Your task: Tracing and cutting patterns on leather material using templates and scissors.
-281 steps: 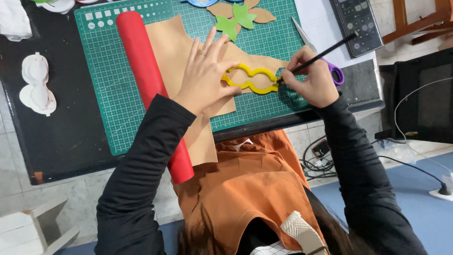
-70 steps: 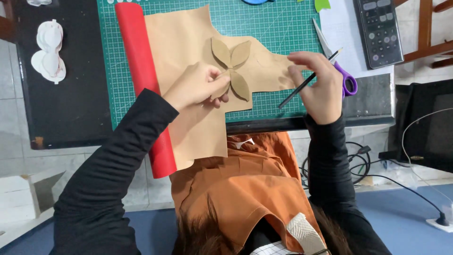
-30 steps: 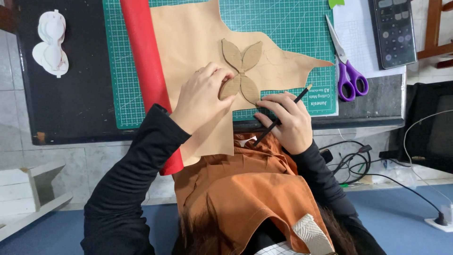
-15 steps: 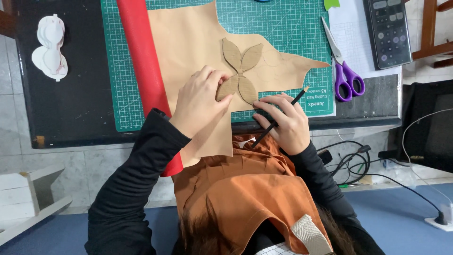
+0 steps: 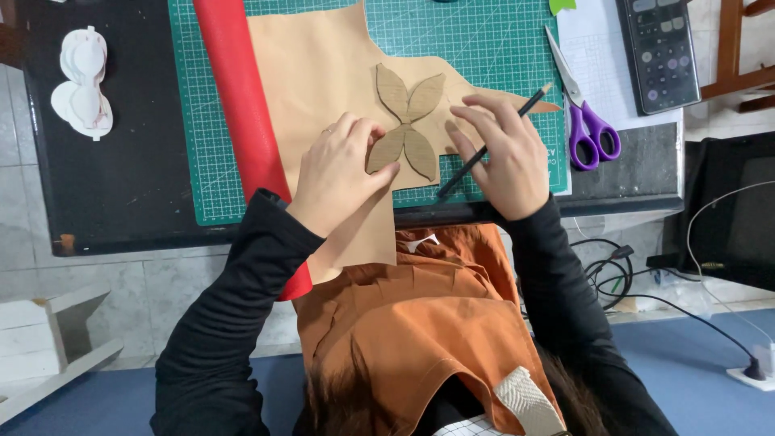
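Four brown petals form the cardboard template [image 5: 408,121], pinned by left fingers [image 5: 379,157]; right fingers [image 5: 476,129] hold a pencil [image 5: 492,141].

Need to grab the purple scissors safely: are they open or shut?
Shut: the purple scissors' blades lie together as one point beside the cutting mat.

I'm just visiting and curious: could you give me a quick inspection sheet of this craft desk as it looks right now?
Surface: green cutting mat on a dark table.
Job's things: brown four-petal template on a tan sheet; red roll alongside.
Clutter: purple scissors, calculator, white cutouts.
Hands: left hand presses the template; right hand holds a black pencil.
Cables: several on the floor, at right.
Surroundings: tiled floor, white stool.
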